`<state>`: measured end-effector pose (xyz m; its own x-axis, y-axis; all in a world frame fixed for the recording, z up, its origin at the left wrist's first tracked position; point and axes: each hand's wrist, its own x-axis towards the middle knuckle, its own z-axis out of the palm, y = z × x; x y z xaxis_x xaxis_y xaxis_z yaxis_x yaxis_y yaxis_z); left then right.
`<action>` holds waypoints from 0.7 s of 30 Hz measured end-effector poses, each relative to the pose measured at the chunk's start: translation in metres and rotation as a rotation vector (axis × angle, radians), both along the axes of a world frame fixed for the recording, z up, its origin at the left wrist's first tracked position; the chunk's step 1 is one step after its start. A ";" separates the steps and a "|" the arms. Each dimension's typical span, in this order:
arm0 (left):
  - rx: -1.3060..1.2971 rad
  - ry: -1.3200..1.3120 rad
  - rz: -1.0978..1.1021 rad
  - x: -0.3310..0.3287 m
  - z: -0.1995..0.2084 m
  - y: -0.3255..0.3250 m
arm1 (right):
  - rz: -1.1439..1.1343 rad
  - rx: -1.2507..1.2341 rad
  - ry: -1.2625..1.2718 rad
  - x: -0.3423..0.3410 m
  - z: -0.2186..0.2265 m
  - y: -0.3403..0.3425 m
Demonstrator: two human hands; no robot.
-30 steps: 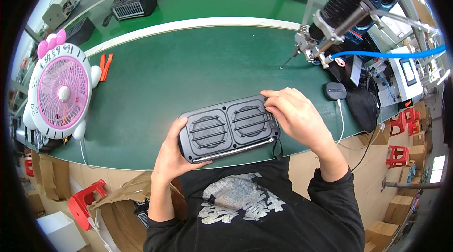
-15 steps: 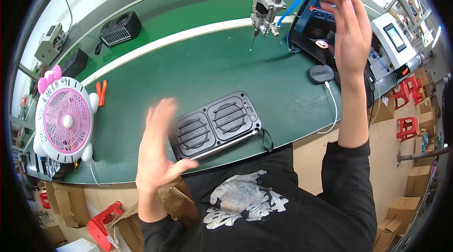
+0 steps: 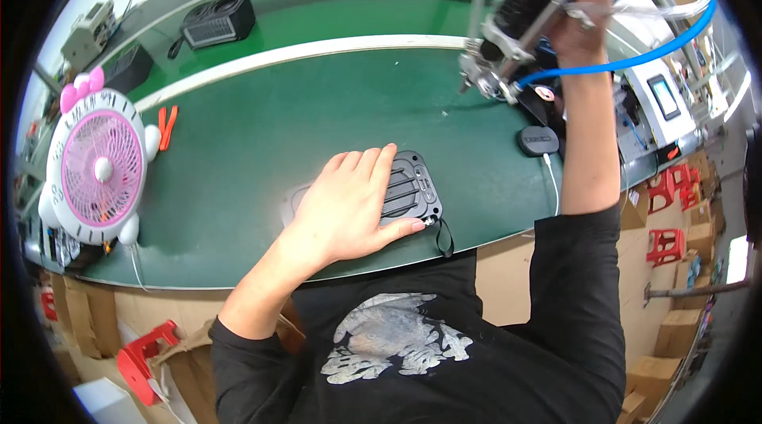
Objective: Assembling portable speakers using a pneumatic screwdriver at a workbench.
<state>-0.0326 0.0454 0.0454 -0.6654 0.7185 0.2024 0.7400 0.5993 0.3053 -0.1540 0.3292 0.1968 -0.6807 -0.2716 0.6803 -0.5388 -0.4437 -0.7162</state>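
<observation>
A dark grey portable speaker (image 3: 413, 190) lies on the green bench in front of me, its grilled face up, with a black wrist strap (image 3: 446, 240) at its right corner. My left hand (image 3: 345, 206) rests flat across it, fingers stretched over the grille and thumb along the near edge. The speaker's left part is mostly hidden under that hand. Up at the right, my right hand (image 3: 579, 39) is closed around a black power screwdriver (image 3: 524, 23) on a metal stand with a blue air hose (image 3: 635, 65). The screwdriver is tilted, its tip above the bench and apart from the speaker.
A pink and white fan (image 3: 101, 170) and orange-handled pliers (image 3: 167, 129) are at the left. Behind the white strip sits another speaker (image 3: 218, 21). A round black device (image 3: 538, 141) with a white cable and a machine with a screen (image 3: 663, 97) are at the right.
My left hand has come down onto the speaker from its left side. My right hand has taken hold of the screwdriver, which has swung to the right and tilted.
</observation>
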 end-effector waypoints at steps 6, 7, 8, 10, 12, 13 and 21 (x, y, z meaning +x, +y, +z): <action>0.007 -0.011 0.020 0.001 -0.004 0.001 | 0.006 0.043 0.135 0.040 0.055 -0.022; 0.010 0.000 0.012 0.002 -0.005 0.002 | 0.045 0.054 0.138 0.041 0.062 -0.024; 0.027 0.003 0.013 0.002 -0.005 0.002 | 0.084 0.066 0.140 0.040 0.067 -0.026; 0.047 0.001 0.014 0.003 -0.007 0.002 | 0.150 0.092 0.134 0.038 0.071 -0.027; 0.068 0.014 0.014 0.003 -0.008 0.001 | 0.207 0.116 0.118 0.035 0.069 -0.028; 0.060 0.012 0.014 0.002 -0.009 0.001 | 0.235 0.124 0.111 0.034 0.067 -0.028; 0.024 -0.014 0.015 0.002 -0.010 0.003 | 0.341 0.173 0.060 0.036 0.044 -0.032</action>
<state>-0.0309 0.0485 0.0357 -0.6789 0.7035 0.2101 0.7266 0.6026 0.3302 -0.1182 0.2975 0.2408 -0.4921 -0.5895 0.6406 -0.4242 -0.4802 -0.7678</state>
